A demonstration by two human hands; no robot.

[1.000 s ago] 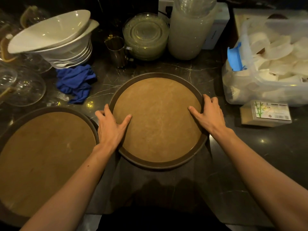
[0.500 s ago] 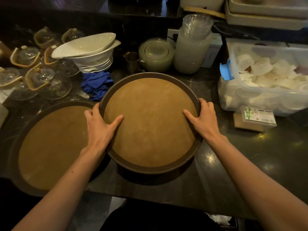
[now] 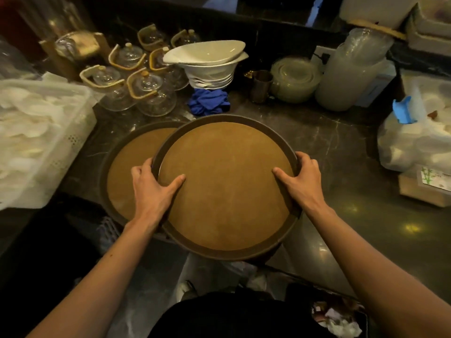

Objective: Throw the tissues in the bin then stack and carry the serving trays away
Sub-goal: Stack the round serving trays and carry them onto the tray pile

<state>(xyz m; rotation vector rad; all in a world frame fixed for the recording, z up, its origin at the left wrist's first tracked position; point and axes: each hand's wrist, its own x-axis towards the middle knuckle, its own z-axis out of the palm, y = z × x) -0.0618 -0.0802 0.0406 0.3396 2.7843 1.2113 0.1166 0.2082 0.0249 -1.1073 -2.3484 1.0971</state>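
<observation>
A round brown serving tray with a dark rim is lifted off the dark marble counter and overlaps the right side of a second, matching tray lying flat beneath it. My left hand grips the raised tray's left rim, thumb on its top face. On the opposite rim my right hand holds it the same way. A bin with crumpled tissues shows at the bottom right, below the counter edge.
Behind the trays lie a blue cloth, stacked white bowls, several glass teapots and a metal cup. A white crate stands at the left; a clear tub and a small box at the right.
Both hands have carried the gripped tray to the left, so it now overlaps the other tray. The view has pulled back and shifted left, showing the white crate and the bin.
</observation>
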